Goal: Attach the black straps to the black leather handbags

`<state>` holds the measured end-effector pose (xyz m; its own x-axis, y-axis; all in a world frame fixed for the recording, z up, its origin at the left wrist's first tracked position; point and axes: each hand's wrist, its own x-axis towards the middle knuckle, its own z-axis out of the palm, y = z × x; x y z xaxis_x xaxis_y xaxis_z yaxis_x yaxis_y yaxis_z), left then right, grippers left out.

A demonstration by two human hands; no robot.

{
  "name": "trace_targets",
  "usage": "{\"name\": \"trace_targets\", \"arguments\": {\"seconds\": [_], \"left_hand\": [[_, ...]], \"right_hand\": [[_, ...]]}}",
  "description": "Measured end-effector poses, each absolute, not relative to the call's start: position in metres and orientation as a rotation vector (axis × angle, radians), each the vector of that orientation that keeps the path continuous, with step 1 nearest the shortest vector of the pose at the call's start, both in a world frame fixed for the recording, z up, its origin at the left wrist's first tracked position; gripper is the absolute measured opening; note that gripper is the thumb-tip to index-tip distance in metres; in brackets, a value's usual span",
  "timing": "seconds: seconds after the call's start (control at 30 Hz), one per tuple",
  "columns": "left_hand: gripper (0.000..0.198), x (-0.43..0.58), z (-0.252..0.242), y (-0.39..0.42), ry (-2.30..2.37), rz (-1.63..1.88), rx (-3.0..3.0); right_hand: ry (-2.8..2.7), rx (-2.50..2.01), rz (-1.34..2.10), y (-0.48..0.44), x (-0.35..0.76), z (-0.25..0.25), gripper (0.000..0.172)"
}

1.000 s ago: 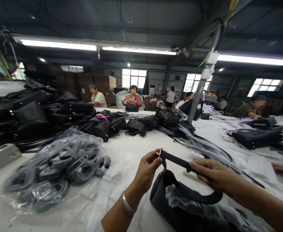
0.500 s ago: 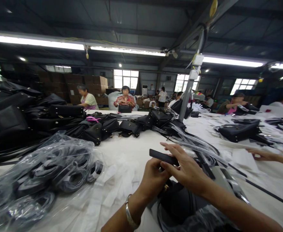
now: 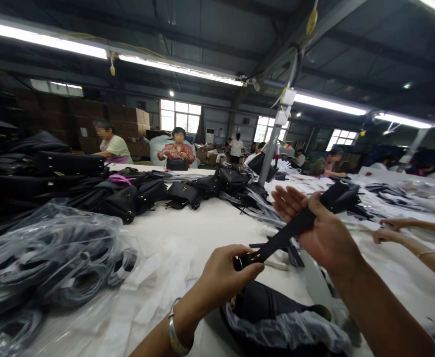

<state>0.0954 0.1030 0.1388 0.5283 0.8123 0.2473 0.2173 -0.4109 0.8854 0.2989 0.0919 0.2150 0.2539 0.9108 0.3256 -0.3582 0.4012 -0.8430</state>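
A black strap [image 3: 290, 229] runs slantwise between my two hands above the table. My left hand [image 3: 225, 272], with a silver bangle on its wrist, is closed on the strap's lower end, where small gold metal fittings show. My right hand [image 3: 323, 233] is turned palm up, its fingers stretched out, and its thumb clamps the upper part of the strap against the palm. Below both hands lies a black handbag [image 3: 273, 300], partly covered by crumpled clear plastic wrap [image 3: 295, 327]. My left forearm hides part of the bag.
Straps coiled in clear plastic [image 3: 80, 267] lie at left. Black bags [image 3: 184, 193] line the table's far side, with a larger pile [image 3: 65, 163] at left. A metal post [image 3: 271, 153] rises behind. A co-worker's hands [image 3: 392, 232] are at right; other people sit beyond.
My right hand has moved up and right and turned palm up, drawing the strap out lengthwise. My left hand has dropped slightly, still on the strap. The view has swung right.
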Motion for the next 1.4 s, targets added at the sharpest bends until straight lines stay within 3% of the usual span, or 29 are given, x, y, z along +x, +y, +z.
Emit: {"name": "trace_targets", "arguments": {"seconds": [0.17,0.27,0.37,0.53,0.8,1.4], "left_hand": [[0.022,0.097,0.129,0.106,0.942,0.922,2.047],[0.023,0.103,0.123,0.108,1.028,0.982,2.098],[0.023,0.109,0.119,0.108,1.052,1.013,2.126],[0.025,0.108,0.121,0.106,1.038,0.941,2.154],[0.025,0.09,0.124,0.107,1.049,0.979,2.093],[0.026,0.094,0.124,0.106,0.96,0.987,2.062]], "right_hand": [[-0.72,-0.712,0.845,0.087,0.32,0.193,0.034],[-0.803,-0.817,0.966,0.075,0.31,0.171,0.024],[-1.053,-1.075,1.13,0.063,0.295,0.152,0.035],[-1.238,-1.322,0.875,0.055,0.292,0.145,0.042],[-0.822,-1.089,0.877,0.052,0.306,0.162,0.036],[-0.855,-1.017,1.05,0.042,0.3,0.154,0.024]]}}
